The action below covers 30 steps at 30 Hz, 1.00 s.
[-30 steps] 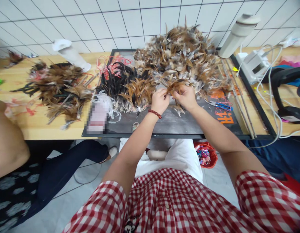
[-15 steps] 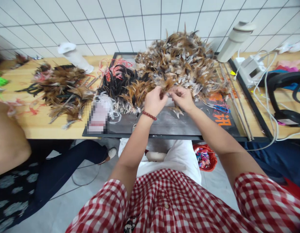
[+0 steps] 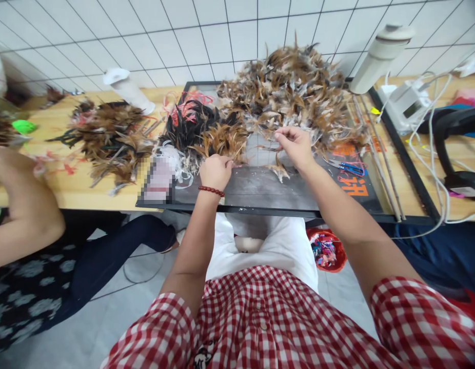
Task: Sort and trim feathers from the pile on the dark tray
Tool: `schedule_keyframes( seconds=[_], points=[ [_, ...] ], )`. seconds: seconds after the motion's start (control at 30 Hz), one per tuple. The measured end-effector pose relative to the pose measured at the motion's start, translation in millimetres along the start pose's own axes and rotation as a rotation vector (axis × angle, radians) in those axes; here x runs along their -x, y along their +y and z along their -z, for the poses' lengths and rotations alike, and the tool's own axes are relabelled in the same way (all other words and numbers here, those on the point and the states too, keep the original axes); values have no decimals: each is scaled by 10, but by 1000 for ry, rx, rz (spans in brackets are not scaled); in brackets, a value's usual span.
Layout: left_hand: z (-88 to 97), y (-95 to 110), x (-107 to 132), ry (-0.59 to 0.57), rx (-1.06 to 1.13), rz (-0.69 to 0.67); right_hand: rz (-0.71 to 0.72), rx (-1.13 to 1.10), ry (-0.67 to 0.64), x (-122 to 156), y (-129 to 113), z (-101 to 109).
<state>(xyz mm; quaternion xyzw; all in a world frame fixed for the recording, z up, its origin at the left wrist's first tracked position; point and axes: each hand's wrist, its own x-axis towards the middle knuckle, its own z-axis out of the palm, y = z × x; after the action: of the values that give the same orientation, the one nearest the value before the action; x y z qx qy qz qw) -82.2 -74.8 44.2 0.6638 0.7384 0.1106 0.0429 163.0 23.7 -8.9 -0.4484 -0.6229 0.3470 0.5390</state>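
My left hand (image 3: 215, 172), with a red bead bracelet (image 3: 211, 191) on its wrist, is low over the dark board (image 3: 260, 192), just beside the near end of the brown feathers (image 3: 224, 141). Its fingers are curled in and the thumb lies along them; whether I am pinching something there, I cannot tell. My right hand (image 3: 295, 144) is in front of the big feather heap (image 3: 287, 92), with the thumb and first finger brought near each other. A thin feather (image 3: 271, 149) shows close to these fingertips, but I cannot tell if they pinch it.

The brown feathers lie on the board on my left side, next to the black feathers (image 3: 189, 125), and the heap is at the back, toward the tiled wall (image 3: 206, 31). A small loose feather (image 3: 278, 170) lies below my right hand. To the right of it are the blue snips (image 3: 352, 168), and farther right, thin sticks (image 3: 384, 177). On the left, white ribbon (image 3: 175, 158) is beside the feathers.
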Motion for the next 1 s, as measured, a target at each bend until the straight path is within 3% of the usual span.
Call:
schedule_keyframes(
  seconds=[0.13,0.2,0.27,0.33,0.43,0.5,0.6,0.7,0.8,0.9,0.97,1.0],
  points=[
    [37,124,124,95,-28,-28,-20,-34,31,-19,-46,-5],
    [36,213,127,88,-57,-105,-20,-49,16,-5,-136,17],
    [26,301,66,26,-107,-165,-19,-9,-107,13,-254,96],
    [19,377,-29,-29,-143,-169,-28,133,-322,26,-374,230],
    [24,482,-147,28,-67,-218,-73,473,-601,41,-499,415],
    [19,565,-204,73,51,-271,-84,647,-698,60,-533,442],
    [-48,716,-325,122,210,-307,-54,747,-733,104,-538,344],
    [-187,870,-527,48,270,-330,-83,778,-687,113,-502,254],
    [-339,974,-747,-82,341,-235,-121,746,-381,46,-393,263],
    [-467,988,-867,21,573,-282,-126,491,-23,-44,-237,271],
    [-532,966,-857,92,762,-275,-164,236,42,-74,-159,236],
    [-557,955,-826,68,854,-241,-184,128,45,-77,-138,210]
  ],
)
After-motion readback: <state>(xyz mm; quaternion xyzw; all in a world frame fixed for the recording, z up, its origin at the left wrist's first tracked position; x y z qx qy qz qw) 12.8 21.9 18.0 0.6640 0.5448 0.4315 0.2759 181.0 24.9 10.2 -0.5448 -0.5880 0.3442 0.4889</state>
